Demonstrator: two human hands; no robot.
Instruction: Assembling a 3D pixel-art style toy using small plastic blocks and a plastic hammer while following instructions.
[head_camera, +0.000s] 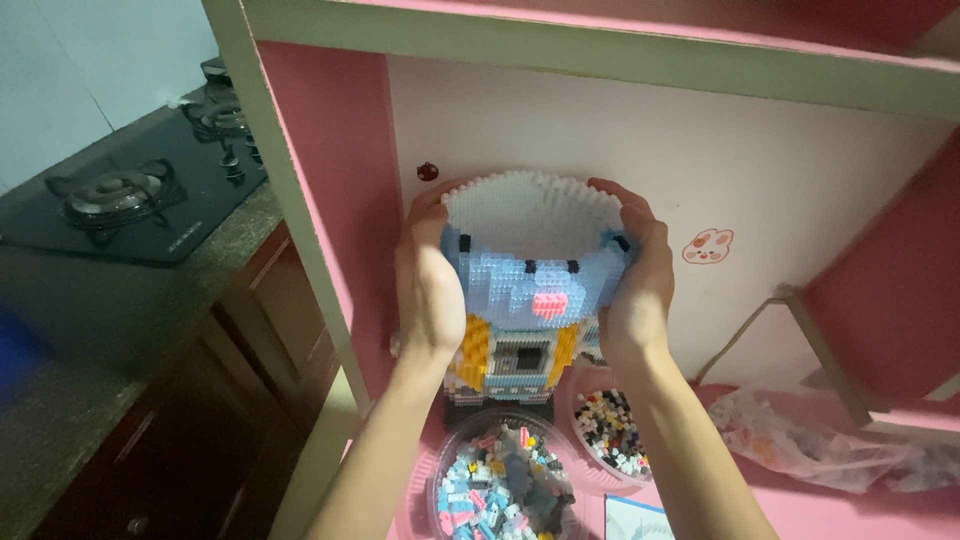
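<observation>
- Two hands clasp a brick-built figure (530, 290) from either side in the head view, inside a pink shelf unit (330, 150).
- Left hand (428, 280): its fingers (425, 205) curl over the figure's white top rim, palm flat against the left side of the pale blue head.
- Right hand (635, 285): its fingers (615, 195) wrap the right edge of the rim in the same way, palm pressed to the right side.
- Figure: white domed top, blue face with small dark eyes and a pink nose, yellow and grey body below on a dark base; it stands upright against the white back panel (700, 150).
- Near the figure's base sit two round clear tubs, one (500, 480) holding pastel bricks, the other (610, 430) to its right holding dark and mixed bricks.
- Crumpled clear plastic bags (800, 440) lie on the pink surface at the right.
- Bunny sticker (707, 245) on the back panel, right of the hands.
- Far left: a black gas hob (130, 200) set in a speckled worktop (60, 390).
</observation>
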